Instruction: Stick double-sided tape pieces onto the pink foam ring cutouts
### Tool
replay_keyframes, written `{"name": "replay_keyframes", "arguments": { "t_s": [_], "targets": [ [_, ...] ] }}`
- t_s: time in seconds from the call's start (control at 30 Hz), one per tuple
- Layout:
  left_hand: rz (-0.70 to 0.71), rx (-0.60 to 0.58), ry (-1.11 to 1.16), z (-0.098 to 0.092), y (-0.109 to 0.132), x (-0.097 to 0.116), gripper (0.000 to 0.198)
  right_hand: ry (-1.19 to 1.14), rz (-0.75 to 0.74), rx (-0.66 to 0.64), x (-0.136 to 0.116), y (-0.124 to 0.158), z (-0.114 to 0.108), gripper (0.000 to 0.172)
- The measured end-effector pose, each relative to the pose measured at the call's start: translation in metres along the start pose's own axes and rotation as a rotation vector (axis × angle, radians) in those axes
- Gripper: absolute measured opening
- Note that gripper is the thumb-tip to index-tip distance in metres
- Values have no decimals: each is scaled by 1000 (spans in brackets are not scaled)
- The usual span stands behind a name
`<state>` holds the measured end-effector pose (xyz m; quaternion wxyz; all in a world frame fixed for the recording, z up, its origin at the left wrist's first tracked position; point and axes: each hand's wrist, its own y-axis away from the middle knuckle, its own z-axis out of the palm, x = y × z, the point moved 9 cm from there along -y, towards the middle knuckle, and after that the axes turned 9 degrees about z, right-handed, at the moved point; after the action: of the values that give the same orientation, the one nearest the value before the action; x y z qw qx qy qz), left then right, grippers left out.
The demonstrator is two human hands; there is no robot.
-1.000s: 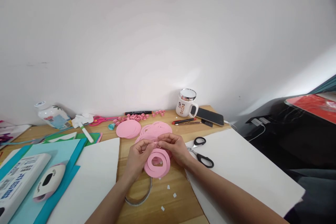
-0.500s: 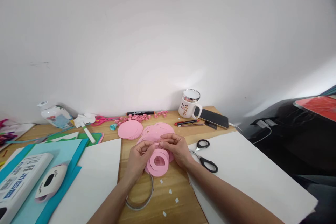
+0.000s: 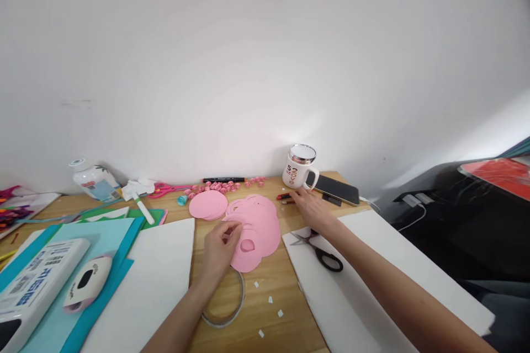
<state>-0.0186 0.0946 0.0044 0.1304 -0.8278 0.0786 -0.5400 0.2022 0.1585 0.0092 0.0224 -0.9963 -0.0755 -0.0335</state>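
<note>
My left hand (image 3: 221, 248) pinches the edge of a pink paper disc with a hole (image 3: 259, 234) that lies on the wooden table (image 3: 269, 281). My right hand (image 3: 311, 207) reaches to the back right, fingers down on the red and black pens (image 3: 285, 197) beside the white mug (image 3: 298, 167). Whether those fingers grip a pen is hidden. A stack of plain pink discs (image 3: 208, 204) lies behind, and more pink rings (image 3: 248, 205) sit under the held piece.
Black scissors (image 3: 318, 251) lie on a white sheet (image 3: 372, 270) at right. A phone (image 3: 333, 187) sits by the mug. A roll of tape (image 3: 226, 306), paper scraps, a white sheet (image 3: 153, 281), blue paper (image 3: 107, 231), a punch (image 3: 85, 285), pink scissors (image 3: 163, 190) and a marker (image 3: 223, 180) surround.
My right hand let go of the pink ring and moved back right to the pens by the mug. The left hand keeps the pink piece, now lying flatter on the table.
</note>
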Motion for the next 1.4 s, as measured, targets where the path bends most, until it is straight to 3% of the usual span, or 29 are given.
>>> {"name": "replay_keyframes", "arguments": {
  "t_s": [0.23, 0.4, 0.67, 1.03, 1.4],
  "targets": [
    [86, 32, -83, -3, 1, 9, 20, 34, 22, -48, 14, -6, 13, 26],
    [100, 41, -97, -4, 1, 9, 20, 107, 10, -22, 28, -11, 5, 27],
    [109, 15, -110, 0, 3, 5, 20, 221, -217, -73, 14, -12, 7, 26],
    [149, 56, -123, -4, 3, 10, 18, 204, -95, -72, 28, -21, -2, 19],
    [248, 43, -162, -2, 4, 18, 15, 247, -240, -72, 13, -20, 8, 21]
  ]
}}
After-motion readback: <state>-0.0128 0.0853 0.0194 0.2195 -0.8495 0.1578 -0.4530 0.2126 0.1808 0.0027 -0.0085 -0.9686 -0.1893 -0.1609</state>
